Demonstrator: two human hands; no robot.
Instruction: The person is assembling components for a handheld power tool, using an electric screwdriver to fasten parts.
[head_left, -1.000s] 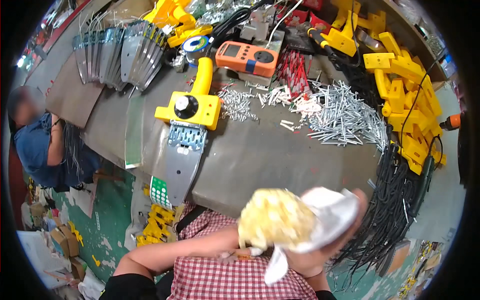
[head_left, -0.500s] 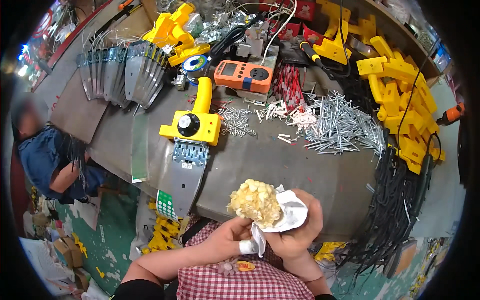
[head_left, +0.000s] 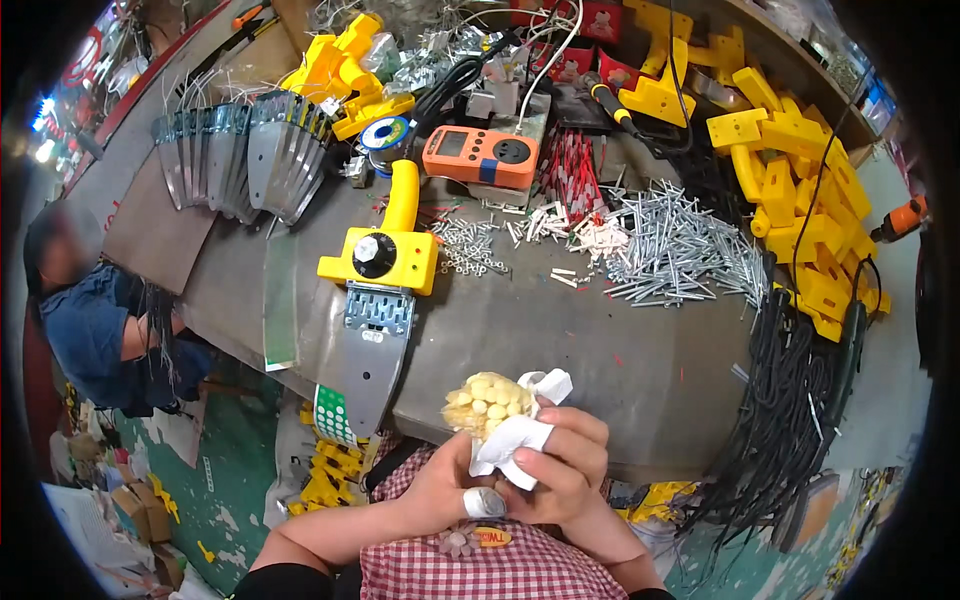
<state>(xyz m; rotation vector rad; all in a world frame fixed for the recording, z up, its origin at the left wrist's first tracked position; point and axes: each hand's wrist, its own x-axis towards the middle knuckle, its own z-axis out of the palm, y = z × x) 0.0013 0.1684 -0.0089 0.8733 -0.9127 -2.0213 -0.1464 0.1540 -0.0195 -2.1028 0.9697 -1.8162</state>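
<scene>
A piece of corn on the cob [head_left: 489, 401], pale yellow with rows of kernels, is held up above the table's near edge. Its lower end is wrapped in a crumpled white tissue [head_left: 517, 437]. My right hand [head_left: 567, 468] grips the wrapped end, its fingers bent round the tissue. Against the tissue's left side, my left hand [head_left: 445, 488] is closed, with a grey-white wrapping round one digit; its fingertips are partly hidden. Beyond my hands lies a yellow-handled tool [head_left: 400, 255] with a black dial and a flat grey metal plate [head_left: 375, 355].
Loose screws [head_left: 690, 245], an orange meter [head_left: 480, 157] and a solder spool [head_left: 386, 133] lie farther back. Yellow plastic housings [head_left: 800, 190] are heaped right, above black cables [head_left: 780, 400]. Metal plates [head_left: 285, 150] stand at back left. Another person [head_left: 100, 330] sits at the left.
The corn has turned and tipped leftward, now showing its rows of kernels. My right fingers have come round over the front of the tissue. My left hand has shifted slightly left.
</scene>
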